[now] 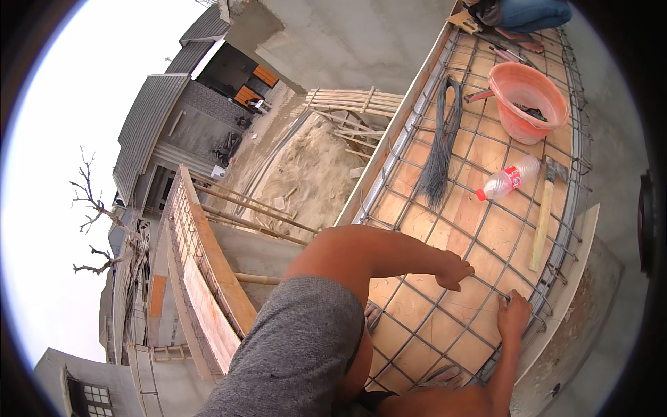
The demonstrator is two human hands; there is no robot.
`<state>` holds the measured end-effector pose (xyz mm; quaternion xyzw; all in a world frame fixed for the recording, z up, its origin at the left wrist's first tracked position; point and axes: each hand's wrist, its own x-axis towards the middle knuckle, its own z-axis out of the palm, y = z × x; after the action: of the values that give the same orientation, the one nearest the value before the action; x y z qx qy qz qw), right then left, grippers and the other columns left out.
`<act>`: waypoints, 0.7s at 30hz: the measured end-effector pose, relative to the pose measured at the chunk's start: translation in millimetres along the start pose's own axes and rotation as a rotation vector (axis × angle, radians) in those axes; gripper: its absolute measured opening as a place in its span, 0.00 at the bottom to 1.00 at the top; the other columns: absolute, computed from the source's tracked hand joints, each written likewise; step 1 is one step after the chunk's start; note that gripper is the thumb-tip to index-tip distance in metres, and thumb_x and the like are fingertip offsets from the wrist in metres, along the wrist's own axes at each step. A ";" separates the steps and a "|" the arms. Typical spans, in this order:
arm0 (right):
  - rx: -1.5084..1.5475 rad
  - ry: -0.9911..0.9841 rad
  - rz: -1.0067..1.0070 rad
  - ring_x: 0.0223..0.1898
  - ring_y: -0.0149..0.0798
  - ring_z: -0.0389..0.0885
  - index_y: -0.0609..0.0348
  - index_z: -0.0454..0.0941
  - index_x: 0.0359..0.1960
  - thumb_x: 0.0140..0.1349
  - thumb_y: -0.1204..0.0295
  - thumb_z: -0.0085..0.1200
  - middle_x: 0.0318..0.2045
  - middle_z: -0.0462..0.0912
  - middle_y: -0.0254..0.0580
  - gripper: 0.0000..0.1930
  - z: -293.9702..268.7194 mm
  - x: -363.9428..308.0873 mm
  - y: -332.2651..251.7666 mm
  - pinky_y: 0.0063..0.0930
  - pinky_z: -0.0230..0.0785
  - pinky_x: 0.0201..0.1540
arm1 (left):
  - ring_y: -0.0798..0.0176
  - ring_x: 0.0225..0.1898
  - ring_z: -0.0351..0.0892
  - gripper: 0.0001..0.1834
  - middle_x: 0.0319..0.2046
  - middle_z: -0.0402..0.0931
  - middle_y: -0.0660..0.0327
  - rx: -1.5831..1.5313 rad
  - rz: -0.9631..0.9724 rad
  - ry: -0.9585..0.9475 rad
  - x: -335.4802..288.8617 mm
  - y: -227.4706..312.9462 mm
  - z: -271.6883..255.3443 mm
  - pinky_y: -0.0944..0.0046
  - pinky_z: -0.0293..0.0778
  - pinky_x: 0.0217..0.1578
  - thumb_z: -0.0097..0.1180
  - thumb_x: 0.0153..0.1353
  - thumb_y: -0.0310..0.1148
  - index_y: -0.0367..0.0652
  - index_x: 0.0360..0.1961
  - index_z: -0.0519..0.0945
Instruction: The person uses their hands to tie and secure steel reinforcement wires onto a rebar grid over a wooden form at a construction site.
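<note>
My left hand (455, 270) reaches over a grid of steel rebar (475, 240), its fingers curled together close to a crossing of the bars. Whatever they hold, if anything, is too small to make out. To the right and nearer, my right hand (514, 314) is closed by the grid's right edge. A small dark piece shows at its fingertips, too little of it to name. Beneath the bars lie plywood boards (403, 313). A hammer (544, 215) with a wooden handle rests on the grid beyond my right hand.
On the grid lie a clear plastic bottle (511, 178) with a red cap and a bundle of tie wire (439, 149). An orange bucket (517, 125) stands farther off, near a squatting person (535, 15) and a handsaw (464, 22). Past the left formwork edge, ground with a sand pile (306, 167) lies far below.
</note>
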<state>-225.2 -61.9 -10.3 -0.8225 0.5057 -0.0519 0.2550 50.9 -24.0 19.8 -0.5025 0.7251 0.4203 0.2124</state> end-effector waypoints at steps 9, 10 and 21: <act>0.111 0.021 -0.005 0.52 0.54 0.75 0.64 0.80 0.44 0.60 0.74 0.62 0.47 0.79 0.52 0.12 -10.0 -10.2 -1.3 0.46 0.66 0.59 | 0.37 0.46 0.82 0.24 0.46 0.82 0.44 -0.164 0.208 0.210 10.9 -20.2 13.1 0.41 0.77 0.47 0.47 0.74 0.49 0.39 0.57 0.69; 0.041 0.119 -0.005 0.57 0.55 0.74 0.63 0.79 0.51 0.60 0.74 0.62 0.51 0.78 0.51 0.17 -21.0 -19.5 2.6 0.45 0.66 0.64 | 0.37 0.42 0.84 0.23 0.41 0.83 0.44 -0.146 0.247 0.283 21.1 -16.0 6.3 0.40 0.78 0.42 0.45 0.75 0.50 0.40 0.55 0.71; 0.525 0.039 0.476 0.42 0.56 0.86 0.59 0.82 0.50 0.64 0.60 0.63 0.40 0.87 0.55 0.18 -21.2 -238.8 -67.0 0.41 0.78 0.49 | 0.41 0.29 0.85 0.18 0.24 0.84 0.49 -0.152 0.088 0.659 18.2 -5.3 28.2 0.44 0.79 0.34 0.56 0.67 0.49 0.45 0.34 0.84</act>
<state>-293.9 159.4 80.8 -0.5869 0.6574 -0.1349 0.4529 45.1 -11.6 -11.2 -0.5940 0.7422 0.2971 -0.0898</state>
